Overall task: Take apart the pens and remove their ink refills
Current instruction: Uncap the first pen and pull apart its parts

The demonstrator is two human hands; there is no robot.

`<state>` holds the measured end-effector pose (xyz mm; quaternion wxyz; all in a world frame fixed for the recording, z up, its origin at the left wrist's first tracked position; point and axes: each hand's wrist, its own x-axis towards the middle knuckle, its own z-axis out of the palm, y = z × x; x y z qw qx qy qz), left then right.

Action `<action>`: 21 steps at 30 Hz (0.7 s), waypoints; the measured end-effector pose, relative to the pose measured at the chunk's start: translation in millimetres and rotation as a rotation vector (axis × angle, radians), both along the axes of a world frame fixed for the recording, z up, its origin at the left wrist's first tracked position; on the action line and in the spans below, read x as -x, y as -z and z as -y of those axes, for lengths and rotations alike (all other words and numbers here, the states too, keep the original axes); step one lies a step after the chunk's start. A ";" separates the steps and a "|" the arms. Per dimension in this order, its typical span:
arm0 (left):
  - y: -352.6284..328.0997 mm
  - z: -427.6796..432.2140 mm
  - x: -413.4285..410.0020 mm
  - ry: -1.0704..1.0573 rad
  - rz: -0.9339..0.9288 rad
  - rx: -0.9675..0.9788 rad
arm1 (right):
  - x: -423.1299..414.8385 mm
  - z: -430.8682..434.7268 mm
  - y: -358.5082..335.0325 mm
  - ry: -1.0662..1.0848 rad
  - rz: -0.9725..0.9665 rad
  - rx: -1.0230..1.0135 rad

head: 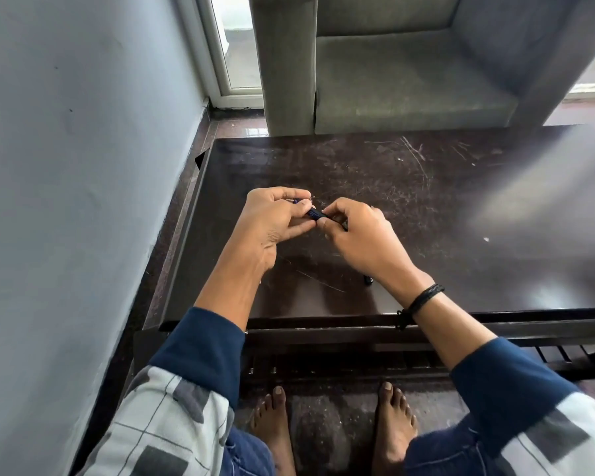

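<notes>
Scratched dark table (426, 187), sofa (409, 80) behind: above the table's middle, the left hand (272, 221) and right hand (361, 235) are each pinching one end of a blue pen (315, 214), its long axis running hand to hand.

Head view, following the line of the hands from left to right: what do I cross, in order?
Wall → left side of the table → left hand → pen, pinched by both hands → right hand → white speck on the tabletop.
</notes>
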<state>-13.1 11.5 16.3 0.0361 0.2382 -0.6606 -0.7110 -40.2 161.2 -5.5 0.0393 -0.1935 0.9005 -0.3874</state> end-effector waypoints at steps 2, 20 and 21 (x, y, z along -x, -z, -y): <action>0.3 -2.1 -0.6 0.011 0.000 0.005 | -1.0 0.3 0.0 -0.036 -0.019 -0.079; -2.2 -6.7 -4.9 0.004 -0.047 -0.023 | -14.3 3.1 -13.4 0.072 -0.113 -0.316; -2.8 -4.9 -5.1 0.005 -0.047 -0.042 | -14.0 3.1 -13.7 0.087 -0.111 -0.321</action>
